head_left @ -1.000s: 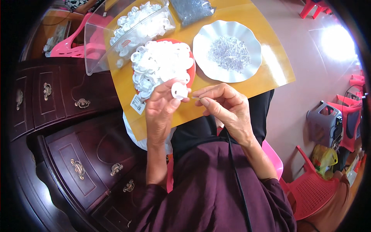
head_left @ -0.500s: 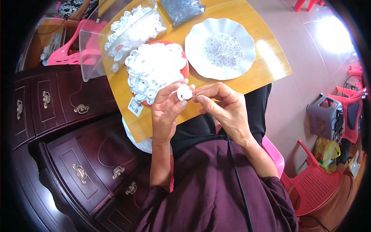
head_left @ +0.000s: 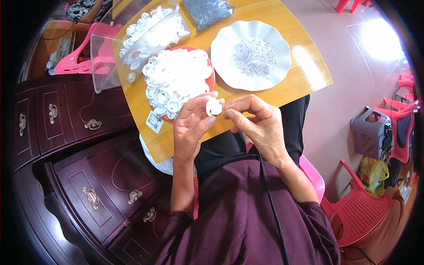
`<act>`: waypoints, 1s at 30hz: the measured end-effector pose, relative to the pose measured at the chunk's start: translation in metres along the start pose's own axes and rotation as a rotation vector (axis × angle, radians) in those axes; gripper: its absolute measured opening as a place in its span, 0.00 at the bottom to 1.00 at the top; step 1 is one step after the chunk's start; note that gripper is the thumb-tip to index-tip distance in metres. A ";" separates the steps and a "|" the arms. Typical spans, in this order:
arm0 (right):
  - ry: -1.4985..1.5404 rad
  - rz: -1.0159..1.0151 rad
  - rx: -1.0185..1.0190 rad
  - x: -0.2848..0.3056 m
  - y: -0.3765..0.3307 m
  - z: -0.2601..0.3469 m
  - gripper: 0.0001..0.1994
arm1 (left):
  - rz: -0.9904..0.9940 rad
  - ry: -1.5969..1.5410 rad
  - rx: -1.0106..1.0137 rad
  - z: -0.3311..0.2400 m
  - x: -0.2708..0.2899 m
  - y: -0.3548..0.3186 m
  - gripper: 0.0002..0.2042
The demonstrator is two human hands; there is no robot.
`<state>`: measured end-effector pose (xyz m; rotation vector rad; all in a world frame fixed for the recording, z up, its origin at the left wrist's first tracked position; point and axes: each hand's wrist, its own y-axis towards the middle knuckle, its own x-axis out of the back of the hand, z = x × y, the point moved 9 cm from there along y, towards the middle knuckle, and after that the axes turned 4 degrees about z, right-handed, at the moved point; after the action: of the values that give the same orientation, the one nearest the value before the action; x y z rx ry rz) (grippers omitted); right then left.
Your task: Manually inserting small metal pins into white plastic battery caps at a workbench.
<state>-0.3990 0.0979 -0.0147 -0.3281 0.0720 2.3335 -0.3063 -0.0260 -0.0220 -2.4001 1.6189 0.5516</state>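
above the lap, left hand [head_left: 190, 128] pinching white piece [head_left: 213, 107], right hand [head_left: 260, 123] pinching something hidden

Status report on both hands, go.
Left hand pinching small white plastic piece. Right hand pressing thin pin into it. Nothing in the way.

A small white plastic part [head_left: 214, 107], rounded and blocky, sits just above the middle of the frame, pinched between the fingertips of the left hand [head_left: 191, 128]. A thin metal pin [head_left: 224, 108] juts from its right side, gripped by the fingertips of the right hand [head_left: 258, 126]. The part is held in the air over the near edge of the yellow surface [head_left: 282, 86].
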 end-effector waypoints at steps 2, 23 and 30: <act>-0.092 0.004 0.024 0.002 0.000 0.004 0.04 | -0.003 0.014 0.001 0.000 0.000 0.000 0.20; -0.155 0.025 0.053 0.006 -0.003 0.002 0.05 | 0.047 0.274 -0.028 -0.006 -0.006 0.001 0.19; 0.260 0.035 -0.278 0.010 -0.007 -0.026 0.07 | 0.088 0.345 -0.056 -0.011 -0.014 0.001 0.20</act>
<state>-0.3951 0.1058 -0.0418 -0.7727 -0.1222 2.3238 -0.3100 -0.0189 -0.0067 -2.5869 1.8718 0.2043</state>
